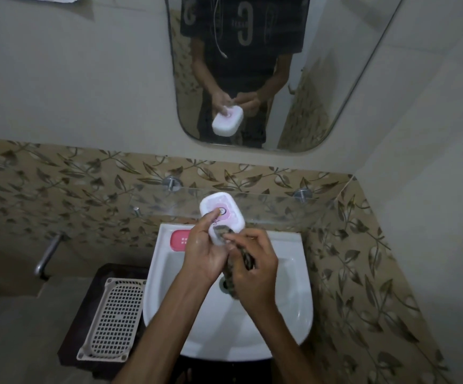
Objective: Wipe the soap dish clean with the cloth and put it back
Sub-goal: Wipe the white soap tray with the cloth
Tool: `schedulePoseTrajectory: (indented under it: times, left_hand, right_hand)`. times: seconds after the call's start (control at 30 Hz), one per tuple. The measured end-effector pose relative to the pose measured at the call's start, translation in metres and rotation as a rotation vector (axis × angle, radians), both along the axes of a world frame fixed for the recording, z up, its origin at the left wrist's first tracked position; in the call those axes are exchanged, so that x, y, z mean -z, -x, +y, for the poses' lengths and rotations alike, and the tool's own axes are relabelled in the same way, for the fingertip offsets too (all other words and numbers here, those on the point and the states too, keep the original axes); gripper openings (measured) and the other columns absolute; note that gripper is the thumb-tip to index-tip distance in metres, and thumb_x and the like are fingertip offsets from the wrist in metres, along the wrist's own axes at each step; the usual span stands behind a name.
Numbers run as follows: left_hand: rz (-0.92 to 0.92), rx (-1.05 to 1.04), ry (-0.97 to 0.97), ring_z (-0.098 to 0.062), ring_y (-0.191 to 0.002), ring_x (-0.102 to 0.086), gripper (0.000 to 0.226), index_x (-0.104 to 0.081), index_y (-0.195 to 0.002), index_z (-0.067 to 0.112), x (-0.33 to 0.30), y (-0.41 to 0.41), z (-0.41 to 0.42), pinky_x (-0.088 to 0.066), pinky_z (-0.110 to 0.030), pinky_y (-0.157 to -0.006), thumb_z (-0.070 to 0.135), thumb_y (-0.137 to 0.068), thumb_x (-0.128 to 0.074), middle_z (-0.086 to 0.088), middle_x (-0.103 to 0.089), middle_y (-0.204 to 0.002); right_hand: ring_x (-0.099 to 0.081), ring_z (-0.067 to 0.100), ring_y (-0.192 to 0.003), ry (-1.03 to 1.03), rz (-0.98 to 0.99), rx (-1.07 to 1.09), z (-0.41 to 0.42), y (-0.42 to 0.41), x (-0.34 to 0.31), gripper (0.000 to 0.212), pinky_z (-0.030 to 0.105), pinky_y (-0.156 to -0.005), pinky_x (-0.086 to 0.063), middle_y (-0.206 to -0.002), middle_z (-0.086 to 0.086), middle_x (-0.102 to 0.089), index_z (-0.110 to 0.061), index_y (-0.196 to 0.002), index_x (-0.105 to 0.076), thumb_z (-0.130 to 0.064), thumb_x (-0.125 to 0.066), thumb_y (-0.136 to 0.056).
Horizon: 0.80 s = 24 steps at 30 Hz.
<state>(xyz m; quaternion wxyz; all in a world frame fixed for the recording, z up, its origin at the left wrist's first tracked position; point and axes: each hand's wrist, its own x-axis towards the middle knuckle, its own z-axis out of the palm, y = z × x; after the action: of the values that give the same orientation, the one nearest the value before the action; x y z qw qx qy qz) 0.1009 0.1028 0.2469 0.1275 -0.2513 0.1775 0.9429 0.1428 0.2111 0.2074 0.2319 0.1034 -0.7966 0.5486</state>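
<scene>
- A person stands at a white wash basin [288, 286], holding a white soap dish [224, 209] above its back rim, just below a glass shelf [274, 202] fixed to the leaf-patterned tiled wall
- The left hand [205, 250] grips the dish from its near end, thumb laid across the pink-marked top face
- The right hand [255, 270] has its grip curled round a dark patterned cloth [245, 259], pressing one end of it against the near edge of the dish; the rest of the cloth hangs down between the two hands over the bowl
- A pink soap tray [179, 239] sits on the basin's back left corner, partly hidden by the left hand
- A beige perforated plastic tray [114, 314] lies on a dark stand to the left of the basin, with a metal tap [46, 256] on the wall above it
- The mirror [335, 79] over the shelf reflects the person's torso, both hands and the dish
</scene>
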Motion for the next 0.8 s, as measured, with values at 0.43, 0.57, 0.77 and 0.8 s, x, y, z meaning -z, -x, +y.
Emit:
schedulePoseTrajectory:
  times: [0.43, 0.57, 0.77, 0.8]
  left_hand:
    - [0.085, 0.013, -0.06, -0.026, -0.079, -0.072, 0.032, -0.054, -0.125, 0.001, -0.003, -0.012, 0.007, -0.064, -0.037, -0.074, 0.02, -0.1, -0.059, -0.019, -0.069, -0.092]
    - [0.088, 0.012, 0.023, -0.027, -0.093, -0.068, 0.046, -0.053, -0.134, 0.001, -0.002, -0.013, 0.007, -0.061, -0.036, -0.086, 0.026, -0.096, -0.063, -0.019, -0.066, -0.106]
    - [0.16, 0.039, 0.072, -0.036, -0.114, -0.065, 0.034, -0.057, -0.131, -0.005, -0.005, -0.021, 0.005, -0.044, -0.046, -0.114, 0.013, -0.102, -0.051, -0.025, -0.066, -0.124]
    - [0.175, 0.042, 0.096, -0.038, -0.115, -0.067, 0.038, -0.055, -0.134, -0.007, -0.003, -0.021, 0.001, -0.047, -0.047, -0.111, 0.009, -0.1, -0.052, -0.026, -0.067, -0.125]
  right_hand:
    - [-0.063, 0.009, -0.098, 0.051, 0.053, 0.133, 0.003, 0.009, -0.002, 0.028, 0.022, -0.08, -0.054, -0.107, 0.004, -0.058, -0.016, -0.114, -0.079, 0.001, -0.071, -0.093]
    - [-0.062, 0.009, -0.099, -0.042, 0.124, -0.004, 0.002, 0.004, 0.003, 0.032, 0.023, -0.079, -0.054, -0.11, 0.007, -0.055, -0.017, -0.113, -0.08, 0.004, -0.071, -0.091]
    - [-0.061, 0.005, -0.105, -0.045, 0.096, 0.036, 0.014, 0.012, -0.004, 0.022, 0.019, -0.087, -0.053, -0.112, 0.001, -0.057, -0.014, -0.113, -0.079, -0.006, -0.073, -0.093]
    - [-0.062, 0.005, -0.105, -0.056, 0.089, 0.023, 0.017, 0.012, -0.003, 0.022, 0.018, -0.087, -0.052, -0.111, 0.001, -0.058, -0.014, -0.113, -0.079, -0.005, -0.073, -0.093]
